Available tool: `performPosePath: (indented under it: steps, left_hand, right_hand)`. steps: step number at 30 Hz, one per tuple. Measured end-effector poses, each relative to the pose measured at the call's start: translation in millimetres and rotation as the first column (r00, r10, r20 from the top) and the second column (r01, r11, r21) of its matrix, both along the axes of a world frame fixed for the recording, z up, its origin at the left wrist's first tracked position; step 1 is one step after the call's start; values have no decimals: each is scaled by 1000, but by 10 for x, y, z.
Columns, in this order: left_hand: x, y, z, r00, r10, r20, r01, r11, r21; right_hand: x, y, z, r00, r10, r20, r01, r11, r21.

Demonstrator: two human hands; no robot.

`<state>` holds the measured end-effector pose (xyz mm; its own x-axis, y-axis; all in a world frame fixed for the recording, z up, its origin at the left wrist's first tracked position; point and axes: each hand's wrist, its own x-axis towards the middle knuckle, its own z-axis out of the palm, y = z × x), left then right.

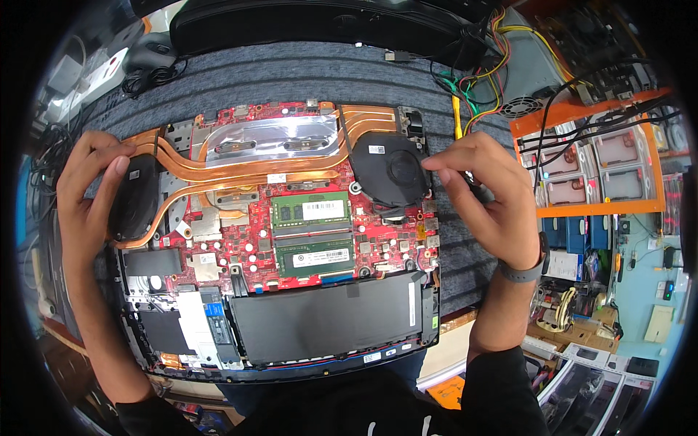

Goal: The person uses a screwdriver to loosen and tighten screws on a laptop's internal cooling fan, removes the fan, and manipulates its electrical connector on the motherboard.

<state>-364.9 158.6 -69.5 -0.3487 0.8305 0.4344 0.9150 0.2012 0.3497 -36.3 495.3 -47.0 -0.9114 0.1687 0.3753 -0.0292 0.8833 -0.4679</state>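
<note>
An opened laptop (313, 312) with a red circuit board, two green memory sticks (309, 211) and a large black battery lies before me. Copper heat pipes (189, 168) link the left fan (134, 200) and right fan (382, 182). My left hand (94, 182) is at the upper left, its curled fingers and thumb on the edge of this cooling assembly. My right hand (483, 192) hovers at or touches the right fan's outer edge, index finger and thumb bent and slightly apart; exact contact is unclear.
Behind are a black bar (305, 29), power strip (102, 76), mouse (149, 54), yellow tool (456, 112) and power supply (520, 62) with loose wires, on a ribbed grey mat (276, 80). An orange-framed rack of boxed items (589, 163) stands right, with cluttered shelves below.
</note>
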Motion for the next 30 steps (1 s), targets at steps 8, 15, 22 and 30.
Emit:
performPosePath:
  steps: [8,15,22,30]
  left_hand:
    - [10,-3,4,1000,12,18,-12,1000,-11]
    - [-21,-32,-30,999,30,33,-29,999,-44]
    - [-6,18,-41,1000,1,4,-1,1000,-16]
    - [9,-20,-3,1000,25,12,-25,999,-30]
  right_hand:
    - [16,36,8,1000,9,3,-9,1000,19]
    - [39,50,-51,994,-86,68,85,996,7]
    - [50,60,-69,965,-229,128,232,973,-13]
    - [-36,4,-193,957,-269,111,286,939,-190]
